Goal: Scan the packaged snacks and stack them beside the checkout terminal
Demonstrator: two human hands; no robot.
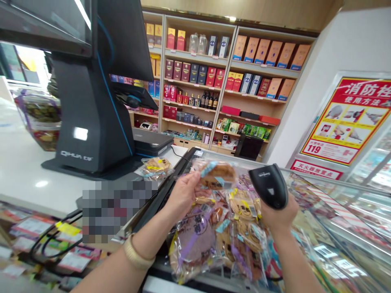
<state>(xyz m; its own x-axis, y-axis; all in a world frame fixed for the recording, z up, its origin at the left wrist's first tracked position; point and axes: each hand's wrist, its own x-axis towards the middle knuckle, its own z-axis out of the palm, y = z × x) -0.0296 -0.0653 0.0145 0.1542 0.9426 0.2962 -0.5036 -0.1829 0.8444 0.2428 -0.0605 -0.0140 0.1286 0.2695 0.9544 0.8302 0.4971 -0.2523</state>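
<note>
Between thumb and fingers, my left hand [185,191] pinches a clear-wrapped brown pastry [217,175] with blue print, raised above a pile of other wrapped baked goods. My right hand [282,213] is closed around a black handheld barcode scanner [270,185], whose head is tilted toward the pastry. Below both hands lie several packs, among them a large purple-printed pack [195,238] and a pack of round biscuits [242,203] with a barcode label. One more wrapped biscuit pack [156,167] rests by itself on the counter, left of my left hand. The scanner's handle is mostly hidden by my fingers.
A dark cash register [91,101] stands on the white counter [27,175] at left, with a basket of wrapped goods [39,114] behind it. Shelves of boxed bottles [195,73] line the back wall. A glass display case [342,228] extends at right. Cables [45,244] hang at lower left.
</note>
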